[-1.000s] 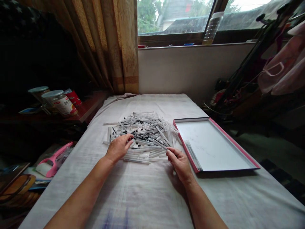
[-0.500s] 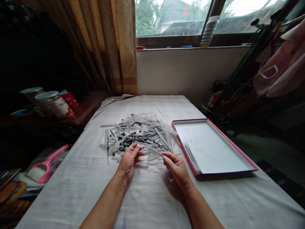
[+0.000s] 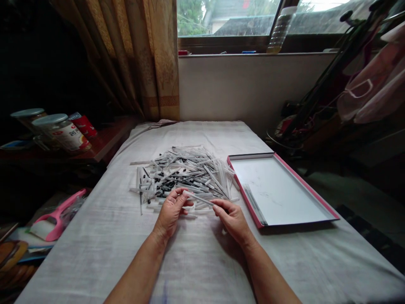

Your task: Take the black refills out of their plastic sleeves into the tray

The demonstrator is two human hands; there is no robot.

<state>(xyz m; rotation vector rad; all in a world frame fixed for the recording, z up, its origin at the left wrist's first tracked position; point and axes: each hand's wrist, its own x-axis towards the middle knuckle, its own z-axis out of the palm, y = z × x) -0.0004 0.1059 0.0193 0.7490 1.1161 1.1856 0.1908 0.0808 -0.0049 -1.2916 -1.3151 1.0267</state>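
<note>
A slim translucent pen (image 3: pixel 200 198) is stretched between my two hands. My left hand (image 3: pixel 171 211) pinches its whitish end between thumb and fingers. The other end is gripped by the thumb and forefinger of my right hand (image 3: pixel 232 217). Just beyond the hands lies a loose pile of pen parts (image 3: pixel 186 171): clear barrels, dark thin refills, and small black and white pieces. To the right, a shallow pink-edged box lid (image 3: pixel 291 194) lies with its white inside up. Several pens (image 3: pixel 255 204) lie side by side along its left wall.
A pale cloth (image 3: pixel 196 257) covers the table. On a dark red side table at left stand lidded jars (image 3: pixel 69 135) and a red packet (image 3: pixel 85 126). Lower left is a pink-handled item (image 3: pixel 60 217). A plastic bottle (image 3: pixel 281 29) stands on the sill by the curtain (image 3: pixel 161 63) and window.
The view has tilted down slightly, so the scene sits higher. Both hands stay nearly in place, and the pen between them now shows as one straight line from left fingers to right.
</note>
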